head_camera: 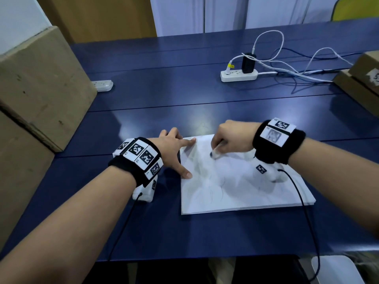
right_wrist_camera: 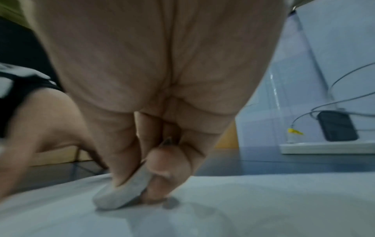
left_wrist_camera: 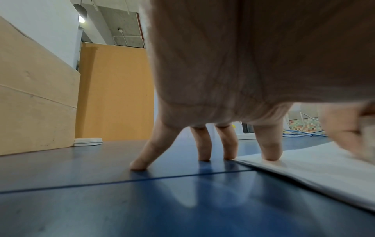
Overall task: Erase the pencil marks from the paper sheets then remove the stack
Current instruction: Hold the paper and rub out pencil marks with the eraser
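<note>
A stack of white paper sheets (head_camera: 242, 193) lies on the blue table (head_camera: 164, 107), and faint pencil marks (head_camera: 207, 177) cross the top sheet. My right hand (head_camera: 227, 140) pinches a grey-white eraser (head_camera: 215, 153) between thumb and fingers, and its tip presses on the sheet near the far edge. The right wrist view shows the eraser (right_wrist_camera: 123, 190) flat against the paper (right_wrist_camera: 263, 208). My left hand (head_camera: 174, 152) is spread open at the stack's left edge. Its index finger and thumb press on the paper (left_wrist_camera: 304, 170), while the other fingertips (left_wrist_camera: 140, 165) rest on the table.
Large cardboard boxes (head_camera: 39, 87) stand at the left. A white power strip (head_camera: 239, 75) with a black charger and trailing white cables sits behind the paper, a second strip (head_camera: 102, 85) farther left. More cardboard boxes (head_camera: 361, 78) are at the right edge.
</note>
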